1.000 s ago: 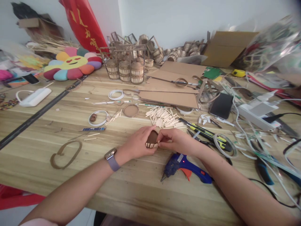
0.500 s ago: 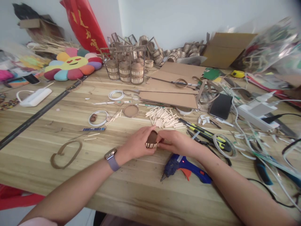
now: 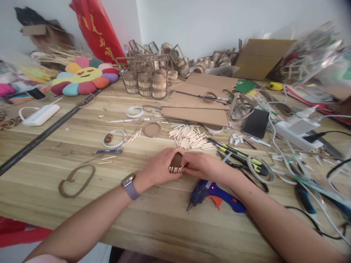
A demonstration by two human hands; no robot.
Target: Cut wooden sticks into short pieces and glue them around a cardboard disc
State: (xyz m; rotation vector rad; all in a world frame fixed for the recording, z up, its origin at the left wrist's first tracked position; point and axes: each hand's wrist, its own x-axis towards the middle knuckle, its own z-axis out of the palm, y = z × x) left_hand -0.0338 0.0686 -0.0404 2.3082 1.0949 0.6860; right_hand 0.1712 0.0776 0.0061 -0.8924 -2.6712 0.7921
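My left hand [image 3: 161, 168] is wrapped round a small round brown cardboard piece [image 3: 177, 160], which has a row of short pale wooden sticks along its near edge. At the right end of that row, my right hand [image 3: 199, 164] is closed with fingertips pinched against the edge; whatever lies between them is too small and covered to make out. A heap of short wooden sticks [image 3: 190, 137] lies just beyond my hands. Below my right hand, a blue glue gun [image 3: 212, 195] rests on its side with a red light lit.
Craft knives [image 3: 238, 155], a tape roll [image 3: 260, 168] and cables crowd the right side near a white power strip [image 3: 298, 133]. Cardboard sheets [image 3: 196, 115] lie behind the sticks. Stick-covered miniature baskets [image 3: 145, 82] stand at the back. A curled cardboard strip [image 3: 78, 180] lies left.
Both hands hold nearly the same pose round the brown cardboard piece. The whole view has shifted very slightly; nothing else visibly moved.
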